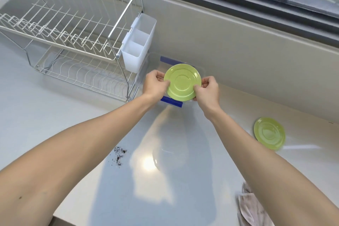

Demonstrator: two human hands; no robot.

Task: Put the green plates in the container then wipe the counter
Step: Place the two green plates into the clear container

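Dish rack (73, 42) sits off to the left of your grip. Your left hand (155, 84) and right hand (208, 91) both pinch one green plate (182, 82) by its edges, right over the clear container (145, 71). Further right, a second plate (269, 133) lies on the counter (183, 152).

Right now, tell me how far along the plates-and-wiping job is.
Done: nothing visibly finished; whether a plate already lies in the container cannot be told. In hand: the left hand and right hand hold one green plate by its edges above the container. Left: the second plate lies on the counter, the crumbs are unwiped, and the cloth lies untouched.
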